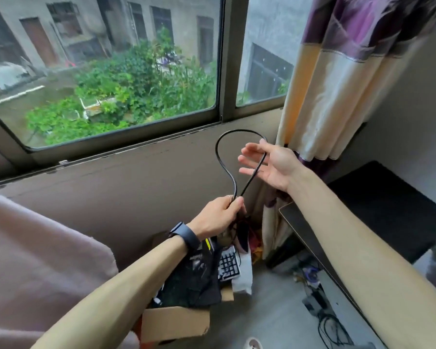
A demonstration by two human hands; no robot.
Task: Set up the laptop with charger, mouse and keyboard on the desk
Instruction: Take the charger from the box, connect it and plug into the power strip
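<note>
Charger cable (216,149): thin, black and smooth. It is held up in the air in front of the wall under the window, bent into one big round loop.
Left hand (218,216): fingers curled tight, pinching both ends of the loop together at the bottom. The arm reaches forward and up.
Right hand (269,167): open, fingers spread and pointing left. The right side of the loop runs across the fingers - the hand does not squeeze it.
Watch (184,235): dark band, on the left wrist.
Cardboard box (176,323): brown, open on top, on the floor under the left arm. Dark things are stuffed inside.
Keyboard (228,264): white with black keys, sticking out of the far side of the box.
Worktop (310,238): flat and grey with a thin edge, on the right, under the right arm. A black mat (388,210) lies on it.
Curtain (337,84): soft cloth, purple on top and cream below, hanging behind the right hand.
Window (111,71): big glass panes in a dark frame - green bushes and grey houses outside.
Floor (275,311): grey and hard, with a tangle of wires (330,328) beside the worktop.
Pink cloth (35,260): soft and fuzzy, at the left edge.
</note>
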